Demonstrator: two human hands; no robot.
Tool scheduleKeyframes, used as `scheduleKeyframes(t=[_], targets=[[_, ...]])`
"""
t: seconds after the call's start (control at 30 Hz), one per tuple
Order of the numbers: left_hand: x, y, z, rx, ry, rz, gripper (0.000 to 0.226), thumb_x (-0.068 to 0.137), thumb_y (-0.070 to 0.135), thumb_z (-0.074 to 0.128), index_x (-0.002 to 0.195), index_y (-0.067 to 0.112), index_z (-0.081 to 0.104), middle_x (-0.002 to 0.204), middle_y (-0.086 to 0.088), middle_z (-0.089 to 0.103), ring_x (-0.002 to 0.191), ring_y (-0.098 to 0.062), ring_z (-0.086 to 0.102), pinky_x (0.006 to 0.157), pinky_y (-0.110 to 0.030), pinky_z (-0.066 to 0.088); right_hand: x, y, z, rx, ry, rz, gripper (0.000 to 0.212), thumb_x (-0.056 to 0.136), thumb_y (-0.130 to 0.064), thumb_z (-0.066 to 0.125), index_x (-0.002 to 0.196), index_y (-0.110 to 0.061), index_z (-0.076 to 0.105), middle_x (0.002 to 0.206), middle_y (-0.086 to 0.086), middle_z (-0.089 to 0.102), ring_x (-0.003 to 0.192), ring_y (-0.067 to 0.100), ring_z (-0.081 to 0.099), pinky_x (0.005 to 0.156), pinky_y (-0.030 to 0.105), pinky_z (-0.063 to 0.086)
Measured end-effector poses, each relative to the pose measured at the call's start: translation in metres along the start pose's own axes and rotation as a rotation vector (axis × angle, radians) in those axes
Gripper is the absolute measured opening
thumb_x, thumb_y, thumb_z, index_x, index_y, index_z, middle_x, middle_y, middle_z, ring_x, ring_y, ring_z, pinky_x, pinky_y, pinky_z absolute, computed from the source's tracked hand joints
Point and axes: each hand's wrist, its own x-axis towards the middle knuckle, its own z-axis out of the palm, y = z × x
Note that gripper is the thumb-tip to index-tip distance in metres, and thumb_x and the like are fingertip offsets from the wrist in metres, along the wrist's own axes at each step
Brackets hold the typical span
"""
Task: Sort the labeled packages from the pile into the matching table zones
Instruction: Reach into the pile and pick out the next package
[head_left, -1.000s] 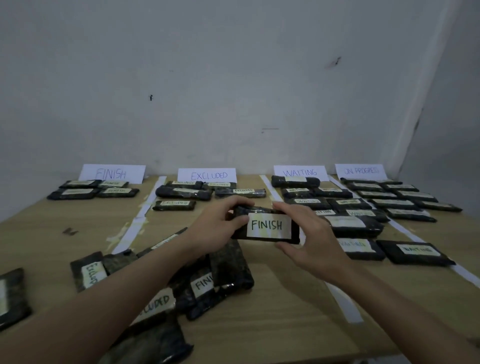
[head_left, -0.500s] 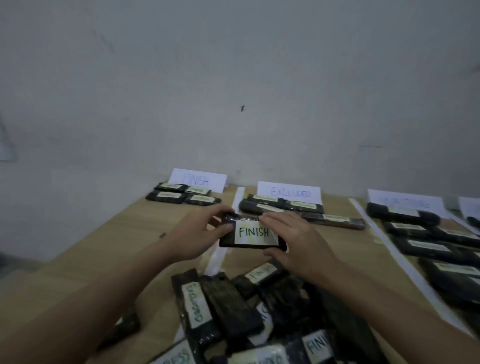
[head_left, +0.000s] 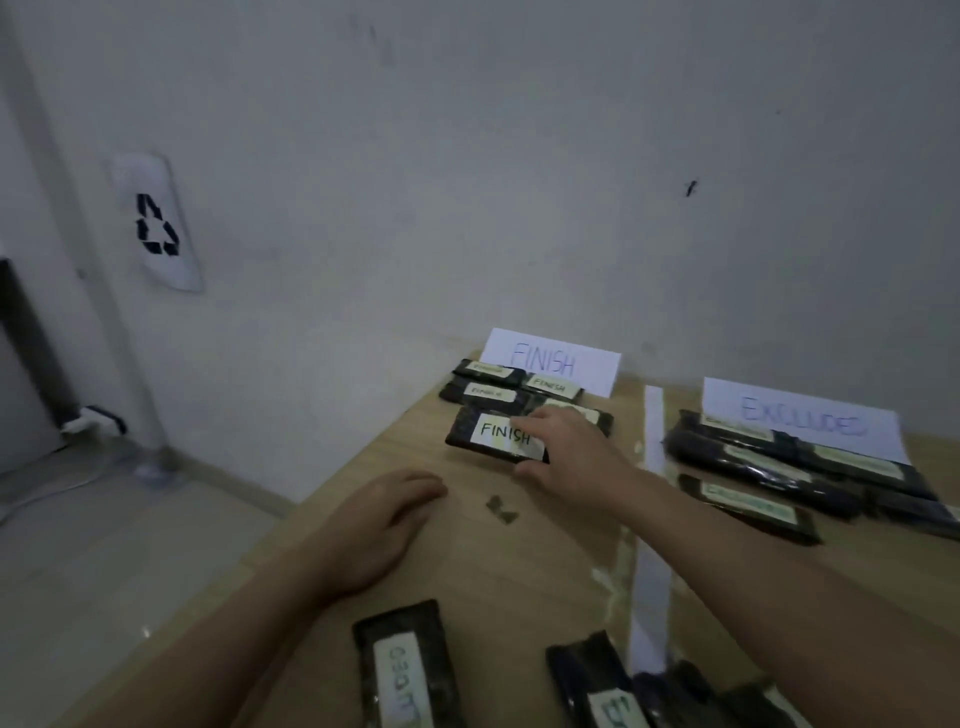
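A dark package labelled FINISH (head_left: 493, 435) lies on the wooden table (head_left: 519, 566) just in front of several other FINISH packages (head_left: 485, 391) below the FINISH sign (head_left: 550, 361). My right hand (head_left: 566, 449) grips the package's right end, fingers over its top and thumb at its near edge. My left hand (head_left: 382, 525) lies flat on the table to the left, holding nothing. The pile of unsorted packages (head_left: 623, 686) sits at the bottom edge of the view.
White tape (head_left: 649, 525) divides the FINISH zone from the EXCLUDED zone, where several packages (head_left: 769, 467) lie under the EXCLUDED sign (head_left: 802, 421). A loose package (head_left: 405, 670) lies near the front. The table's left edge drops to the floor; a small scrap (head_left: 500, 508) lies mid-table.
The view has swung left. The FINISH package, held in the air by both hands, now lies in the FINISH zone. My left hand has let go and rests on the table.
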Motion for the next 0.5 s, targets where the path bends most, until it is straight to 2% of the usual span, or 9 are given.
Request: scheduleKeyframes(t=[0.07,0.17,0.3,0.5], targets=[[-0.001,-0.005,0.006,0.01,0.047,0.036,0.059,0.084,0.054,0.026,0.127,0.025,0.054,0.134,0.013,0.049,0.122,0.002,0.04,0.095,0.0,0.017,0.021,-0.005,0.01,0.032,-0.011,0.016,0.056,0.085,-0.034,0.062,0.135,-0.017,0.045,0.129,0.009,0.048,0.12,0.025,0.042,0.099,0.038,0.038],[-0.001,-0.009,0.01,0.01,0.087,0.056,0.071,0.076,0.059,0.016,0.127,0.027,0.054,0.134,0.015,0.05,0.123,0.002,0.041,0.095,0.003,0.014,0.047,-0.012,0.021,0.082,-0.018,0.043,0.05,0.085,-0.032,0.062,0.131,-0.015,0.049,0.125,0.009,0.046,0.119,0.025,0.042,0.099,0.038,0.038],[0.0,-0.009,0.011,0.006,0.133,0.081,0.06,0.083,0.054,0.023,0.126,0.027,0.055,0.133,0.015,0.051,0.122,0.002,0.041,0.094,0.004,0.014,0.069,-0.014,0.028,0.095,-0.043,0.056,0.048,0.087,-0.03,0.06,0.131,-0.015,0.049,0.126,0.01,0.043,0.12,0.026,0.04,0.099,0.037,0.036],[0.0,-0.008,0.01,-0.013,0.129,0.084,0.04,0.091,0.036,0.036,0.125,0.027,0.056,0.132,0.014,0.052,0.122,0.0,0.043,0.097,-0.006,0.022,0.059,-0.012,0.023,0.031,-0.066,0.04,0.051,0.087,-0.037,0.059,0.133,-0.019,0.047,0.136,0.006,0.042,0.125,0.023,0.039,0.101,0.042,0.038]])
